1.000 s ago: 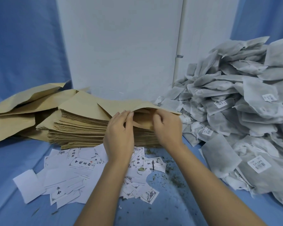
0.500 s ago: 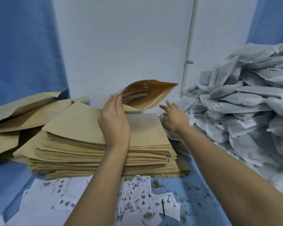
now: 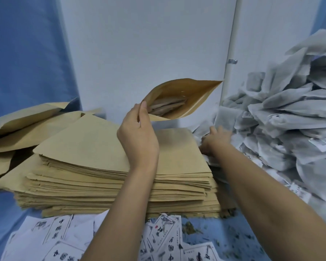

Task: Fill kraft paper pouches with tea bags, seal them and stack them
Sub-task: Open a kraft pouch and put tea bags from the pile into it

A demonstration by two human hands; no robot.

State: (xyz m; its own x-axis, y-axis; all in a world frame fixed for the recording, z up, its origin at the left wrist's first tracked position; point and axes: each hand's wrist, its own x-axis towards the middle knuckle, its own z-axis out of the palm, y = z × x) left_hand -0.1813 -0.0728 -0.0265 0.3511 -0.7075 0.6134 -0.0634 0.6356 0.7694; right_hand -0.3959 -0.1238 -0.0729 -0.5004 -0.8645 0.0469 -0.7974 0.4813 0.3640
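My left hand [image 3: 137,136] pinches the near edge of a kraft paper pouch [image 3: 179,98] and holds it up, its mouth gaping toward me. A few flat bags lie inside it. Below it sits a thick stack of flat empty pouches [image 3: 94,147]. At the near edge of the grey tea bag pile [image 3: 282,113], my right hand [image 3: 215,142] is blurred by motion. Its fingers touch the bags, and its grip cannot be made out.
More kraft pouches [image 3: 26,117] lie in a loose heap at the left. White printed labels [image 3: 60,238] are scattered in front of the stack on the blue cloth [image 3: 224,240], among tea crumbs. A white wall with a pipe [image 3: 231,53] stands behind.
Both hands were on the pouch mouth a second ago. My left hand has since lifted the open pouch above the stack, and my right hand has let go and reached right into the tea bags.
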